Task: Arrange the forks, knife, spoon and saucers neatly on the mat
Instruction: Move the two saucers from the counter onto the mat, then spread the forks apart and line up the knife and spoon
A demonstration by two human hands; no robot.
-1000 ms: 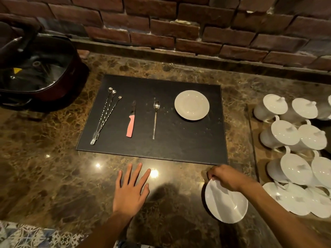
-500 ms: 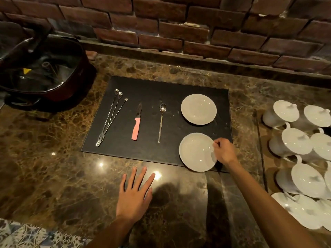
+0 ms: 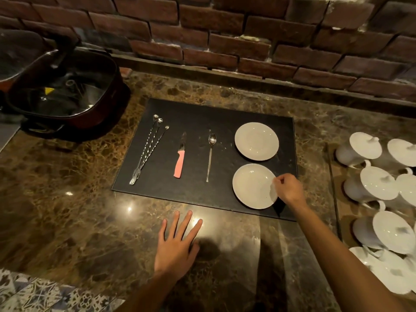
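Pinching the near saucer (image 3: 252, 186) at its right rim, the right hand (image 3: 288, 188) sets it on the mat (image 3: 198, 113) directly below the far saucer (image 3: 256, 140); the left hand (image 3: 175, 246) lies open, flat on the counter (image 3: 67, 221), farther away.

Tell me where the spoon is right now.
In the head view, the spoon lies on the black mat, bowl toward the wall, between the pink-handled knife on its left and the two saucers on its right.

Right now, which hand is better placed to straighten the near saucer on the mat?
The right hand: its fingers pinch the near saucer rim. The left hand lies flat on the counter.
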